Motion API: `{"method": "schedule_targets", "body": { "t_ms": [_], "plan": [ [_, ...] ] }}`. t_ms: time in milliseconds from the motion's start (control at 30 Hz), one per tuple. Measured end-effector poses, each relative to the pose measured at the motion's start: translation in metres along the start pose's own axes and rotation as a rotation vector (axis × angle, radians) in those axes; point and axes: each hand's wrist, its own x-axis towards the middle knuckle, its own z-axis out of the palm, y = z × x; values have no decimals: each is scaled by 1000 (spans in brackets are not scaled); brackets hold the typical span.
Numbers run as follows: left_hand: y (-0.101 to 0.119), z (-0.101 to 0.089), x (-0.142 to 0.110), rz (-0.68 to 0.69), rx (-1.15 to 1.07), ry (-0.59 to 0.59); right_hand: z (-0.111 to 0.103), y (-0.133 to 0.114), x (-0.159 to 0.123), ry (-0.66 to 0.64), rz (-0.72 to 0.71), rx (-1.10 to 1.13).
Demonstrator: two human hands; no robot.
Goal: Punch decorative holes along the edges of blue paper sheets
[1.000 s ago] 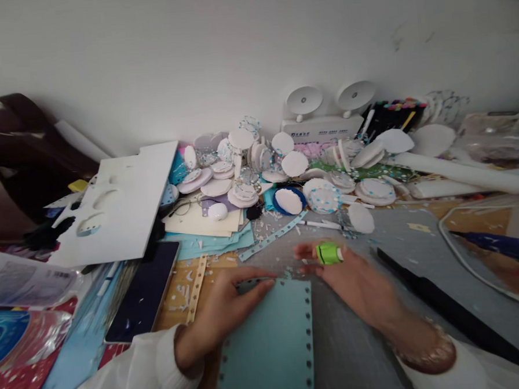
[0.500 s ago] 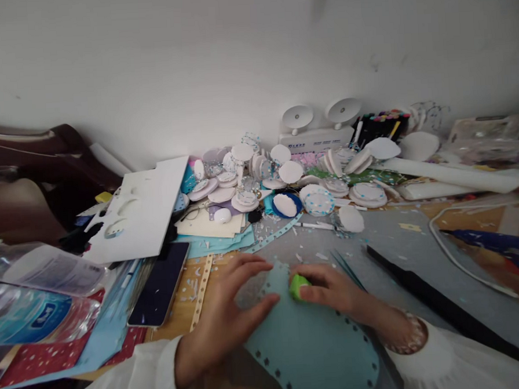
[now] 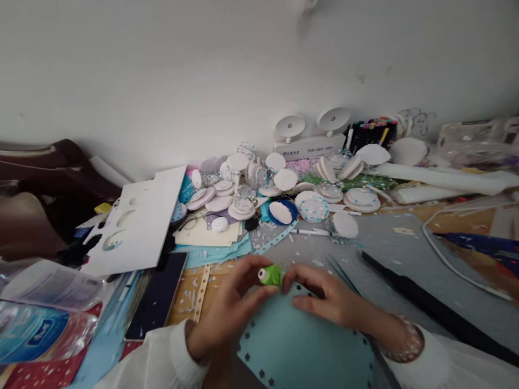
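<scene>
The sheet of light blue paper (image 3: 311, 345) lies at the near middle, over the gray mat (image 3: 387, 234) on the table (image 3: 429, 210). Its surface is plain and smooth, with a gentle curve, and its far end narrows toward the hands. Small flower-shaped holes, dark against the blue, run in a row along the left edge; more follow the right edge, and one shows near the far end.

The left hand (image 3: 237, 309) holds the green punch (image 3: 271, 275) between its thumb and bent fingers, at the far tip of the sheet. The punch is small and bright green, with a white end turned to the left. The right hand (image 3: 323, 295) grips the far end of the sheet, its thumb on top and its fingers curled at the edge, just beside the punch.

To the left lie a cream strip with punched holes (image 3: 202, 291) and a dark phone (image 3: 156, 296). To the right are a long black tool (image 3: 426, 302) and a white cable (image 3: 448, 263). White paper discs (image 3: 315, 208), some trimmed with blue dots, crowd the far side.
</scene>
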Motion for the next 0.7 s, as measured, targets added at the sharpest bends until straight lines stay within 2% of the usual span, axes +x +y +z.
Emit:
{"method": "schedule_targets", "body": {
  "t_ms": [100,233,333,467,700],
  "plan": [
    [-9,-5,5,-129,-310,81,-1,2,-1,-7,29,44],
    [-18,-8,12,-236,-529,43,2,3,2,-30,107,143],
    [-23,-10,15,-319,-689,41,4,0,5,-3,154,127],
    [-27,-13,11,-363,-721,24,5,-2,4,50,180,23],
    [-29,-17,5,-423,-696,-57,7,-8,2,20,191,-93]
  ]
}}
